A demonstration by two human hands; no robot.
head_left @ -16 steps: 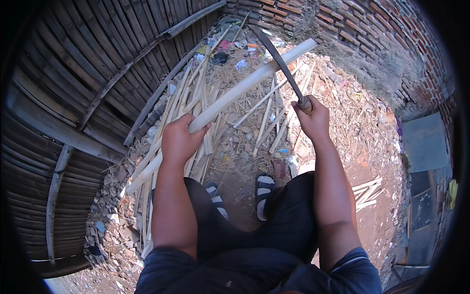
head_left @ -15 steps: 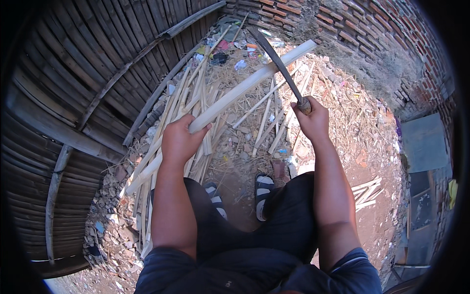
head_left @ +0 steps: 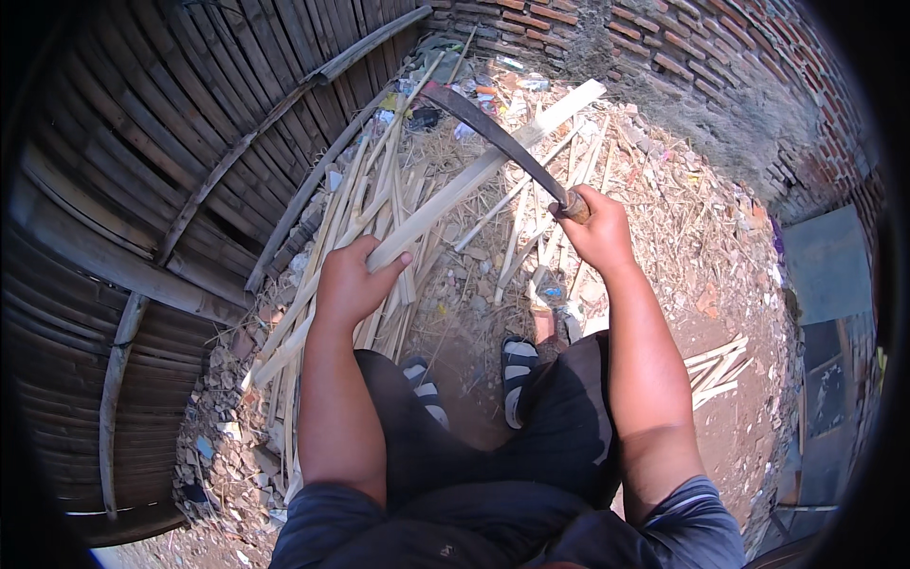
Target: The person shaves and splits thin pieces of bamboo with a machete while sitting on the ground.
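My left hand (head_left: pixel 353 281) grips a long pale split bamboo strip (head_left: pixel 493 163) that slants up to the right, its lower end running past my wrist. My right hand (head_left: pixel 597 228) holds the wooden handle of a curved dark blade (head_left: pixel 488 133). The blade lies across the strip near its upper half. Below the hands are my two feet in striped sandals (head_left: pixel 517 365) on bare earth.
A pile of split bamboo strips (head_left: pixel 379 190) lies against a woven bamboo wall (head_left: pixel 171 152) on the left. A brick wall (head_left: pixel 682 47) runs along the top right. Litter and dry straw cover the ground. A few short strips (head_left: pixel 720 365) lie at right beside a blue-grey panel (head_left: pixel 825 266).
The blade has swung down to the left and now crosses the strip lower along its length. My left hand keeps its hold on the strip.
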